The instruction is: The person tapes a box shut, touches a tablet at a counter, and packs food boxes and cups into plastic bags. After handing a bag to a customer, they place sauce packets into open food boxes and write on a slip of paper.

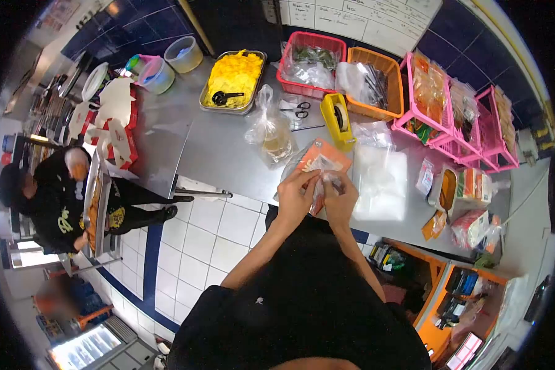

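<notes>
Both my hands meet over the steel counter at a clear plastic bag [295,165] around an orange, printed flat packet [327,153]. My left hand [298,191] pinches the bag's near part with fingertips pressed together. Right beside it, my right hand [340,196] also has its fingers closed on the plastic. The fingers hide the exact spot they grip. To the left of the packet stands a knotted clear bag [274,139] with pale liquid. A yellow tape dispenser [338,122] sits just beyond the packet, and a stack of clear plastic bags [381,185] lies to the right.
Black-handled scissors [302,110] lie beyond the knotted bag. Farther back are a tray of yellow food [233,77], a red basket [311,91] and an orange basket [376,112]. Pink baskets [435,132] line the right. A person [58,197] holds a long tray [94,203] at left.
</notes>
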{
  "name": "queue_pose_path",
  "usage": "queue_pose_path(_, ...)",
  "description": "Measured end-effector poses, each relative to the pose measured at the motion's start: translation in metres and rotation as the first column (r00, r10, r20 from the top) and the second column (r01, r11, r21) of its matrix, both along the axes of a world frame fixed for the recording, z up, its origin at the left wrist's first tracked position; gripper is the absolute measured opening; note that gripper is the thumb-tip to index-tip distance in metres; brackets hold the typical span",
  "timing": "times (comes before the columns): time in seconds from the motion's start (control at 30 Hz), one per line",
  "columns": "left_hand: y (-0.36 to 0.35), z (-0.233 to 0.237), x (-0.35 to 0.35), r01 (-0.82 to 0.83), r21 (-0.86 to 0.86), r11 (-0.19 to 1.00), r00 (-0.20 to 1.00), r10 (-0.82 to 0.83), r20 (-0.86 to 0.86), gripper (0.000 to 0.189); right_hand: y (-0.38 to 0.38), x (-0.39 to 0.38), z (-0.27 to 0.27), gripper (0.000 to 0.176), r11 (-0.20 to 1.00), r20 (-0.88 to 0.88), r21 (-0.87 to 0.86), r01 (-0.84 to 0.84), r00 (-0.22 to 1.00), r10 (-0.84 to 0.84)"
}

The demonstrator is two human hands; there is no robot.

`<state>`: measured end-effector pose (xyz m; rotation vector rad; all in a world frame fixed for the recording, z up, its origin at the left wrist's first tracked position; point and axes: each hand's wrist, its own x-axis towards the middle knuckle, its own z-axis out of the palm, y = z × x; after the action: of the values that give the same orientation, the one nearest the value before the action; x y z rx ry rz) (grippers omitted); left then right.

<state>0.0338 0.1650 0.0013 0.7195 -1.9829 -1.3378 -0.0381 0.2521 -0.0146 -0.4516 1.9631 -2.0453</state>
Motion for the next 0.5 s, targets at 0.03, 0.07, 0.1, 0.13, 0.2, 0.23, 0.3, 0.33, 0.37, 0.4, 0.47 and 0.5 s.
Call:
queue_pose_path(0.03,0.002,-0.004,0.001,-0.007,-0.090,0.996,1.000,0.008,0.013,0.018,0.000,-0.001,0.005,0.012,0.997,-0.037,0.073,-0.010,0.999,0.013)
queue_pose_path(0.07,0.003,-0.009,0.003,-0.013,-0.181,0.983,0.999,0.019,0.028,0.020,-0.001,-0.001,0.010,0.012,0.990,-0.071,0.143,-0.018,0.997,0.028)
queue_pose_path(0.1,0.004,-0.015,0.003,-0.029,-0.185,0.982,0.999,0.034,0.027,0.020,-0.002,-0.002,0.014,0.012,0.990,-0.072,0.139,-0.033,0.996,0.043)
queue_pose_path(0.13,0.004,-0.018,0.003,-0.022,-0.230,0.973,1.000,0.025,0.011,0.019,-0.002,-0.002,0.018,0.013,0.980,-0.152,0.199,-0.018,0.987,0.049)
queue_pose_path(0.2,0.008,-0.024,0.002,-0.031,-0.275,0.961,1.000,0.031,-0.007,0.019,0.000,-0.004,0.017,0.014,0.967,-0.234,0.256,-0.013,0.969,0.075)
queue_pose_path(0.23,0.010,-0.024,0.000,-0.024,-0.210,0.977,0.999,0.019,-0.025,0.019,0.001,-0.006,0.014,0.018,0.953,-0.423,0.302,0.030,0.900,0.106)
queue_pose_path(0.3,0.011,-0.023,0.000,-0.021,-0.148,0.989,0.999,0.015,-0.048,0.018,0.003,-0.009,0.012,0.022,0.939,-0.595,0.334,0.078,0.791,0.146)
queue_pose_path(0.33,0.011,-0.023,0.000,-0.026,-0.116,0.993,0.997,0.017,-0.075,0.019,0.004,-0.009,0.016,0.023,0.933,-0.617,0.358,0.039,0.760,0.205)
queue_pose_path(0.37,0.009,-0.025,-0.001,-0.027,-0.086,0.996,0.995,0.018,-0.103,0.020,0.005,-0.010,0.021,0.025,0.924,-0.637,0.382,0.004,0.726,0.260)
queue_pose_path(0.4,0.007,-0.029,-0.002,-0.030,-0.088,0.996,0.994,0.020,-0.108,0.020,0.004,-0.015,0.028,0.025,0.925,-0.641,0.380,0.004,0.722,0.260)
queue_pose_path(0.47,0.002,-0.037,-0.003,-0.062,-0.070,0.996,0.991,0.053,-0.124,0.010,0.002,-0.023,0.048,0.027,0.879,-0.559,0.414,-0.238,0.696,0.451)
queue_pose_path(0.5,0.000,-0.038,-0.002,-0.068,-0.073,0.995,0.990,0.058,-0.129,0.010,-0.006,-0.025,0.061,0.027,0.879,-0.564,0.412,-0.240,0.690,0.453)
